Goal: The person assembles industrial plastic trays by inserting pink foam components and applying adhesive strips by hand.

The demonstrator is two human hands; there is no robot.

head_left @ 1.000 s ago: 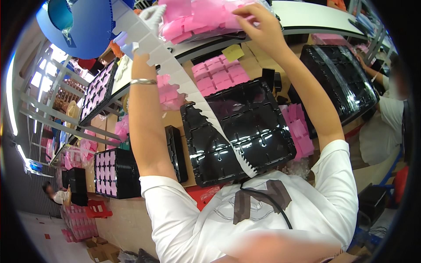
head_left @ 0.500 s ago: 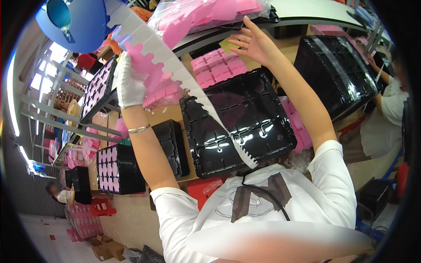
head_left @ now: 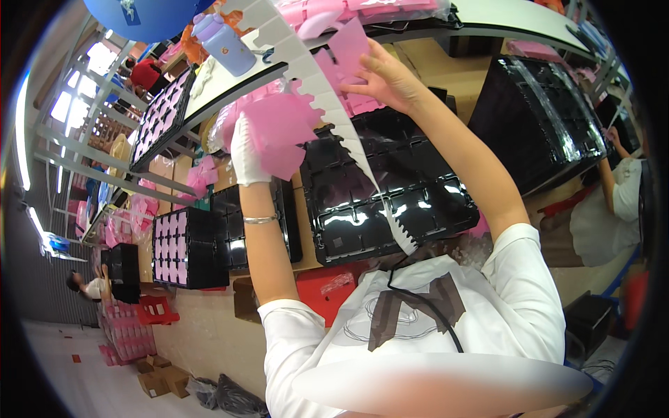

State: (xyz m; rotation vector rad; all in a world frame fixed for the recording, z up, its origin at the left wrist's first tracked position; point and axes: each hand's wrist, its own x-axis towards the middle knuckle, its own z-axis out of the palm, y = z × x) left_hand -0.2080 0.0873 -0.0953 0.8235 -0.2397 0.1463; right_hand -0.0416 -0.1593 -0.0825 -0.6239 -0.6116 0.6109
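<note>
My left hand (head_left: 249, 150), in a white glove with a bracelet at the wrist, grips several thin pink sheets (head_left: 279, 125) with cut edges. My bare right hand (head_left: 398, 80) is at the far side, its thumb and fingers at the edge of another pink sheet (head_left: 347, 49) and seemingly pinching it. A black moulded plastic tray (head_left: 411, 202) with compartments lies below and between my forearms. Across the view, from the top to my chest, runs a long white strip (head_left: 348, 132) with a toothed edge, partly hiding the tray.
A lilac bottle (head_left: 224, 45) stands on the white bench (head_left: 502, 17). Wrapped black trays (head_left: 533, 125) are stacked at right, beside a co-worker's arm (head_left: 608, 174). At left are black trays with pink inserts (head_left: 174, 247). A red crate (head_left: 327, 292) sits near me.
My left hand has moved right and nearer with the pink sheets. The right hand has shifted slightly nearer; its fingers, spread before, now meet a pink sheet. The view has turned slightly.
</note>
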